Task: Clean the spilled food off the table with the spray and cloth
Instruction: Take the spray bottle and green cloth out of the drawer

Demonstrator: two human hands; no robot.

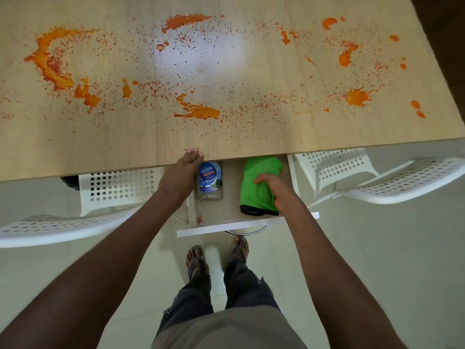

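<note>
Orange-red spilled food lies splashed in blobs and specks across the light wooden table. Below the table's near edge a drawer stands pulled out. In it lie a clear spray bottle with a blue label, its top hidden under the table, and a folded green cloth. My right hand grips the cloth inside the drawer. My left hand rests with straight fingers on the table's near edge, just left of the bottle.
Two white perforated chairs stand at the table, one on the left and one on the right. My feet in sandals stand on the pale tiled floor below the drawer. A small orange smear marks the drawer floor.
</note>
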